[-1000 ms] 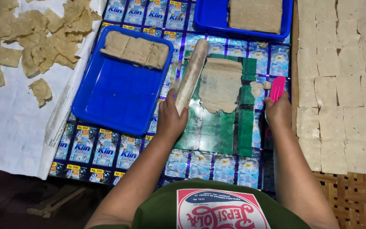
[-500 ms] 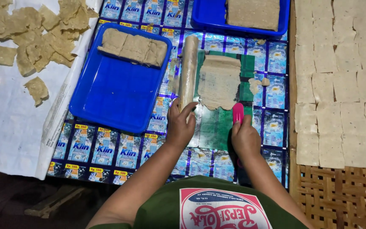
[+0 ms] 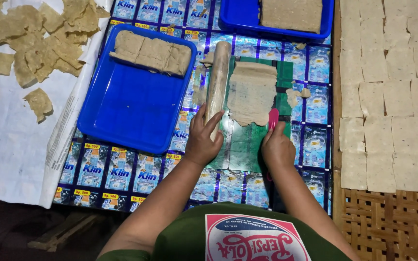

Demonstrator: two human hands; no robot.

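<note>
Head view: your left hand (image 3: pixel 200 142) sits just left of centre, fingers curled loosely around the near end of the roller (image 3: pixel 217 79), which lies upright in the frame along the left edge of the dough sheet (image 3: pixel 251 92). Your right hand (image 3: pixel 277 149) is closed on a pink scraper (image 3: pixel 273 117), its tip at the sheet's lower right corner. A second ago that hand was further right and higher, off the sheet; it has since come in and down to the dough's near edge, so the flattening looks finished and the work appears to be shifting to the scraper. The sheet rests on a green mat (image 3: pixel 247 145) at centre. A blue tray (image 3: pixel 136 101) with dough blocks (image 3: pixel 152 52) lies to the left, and cut squares (image 3: pixel 388 92) fill the right side.
</note>
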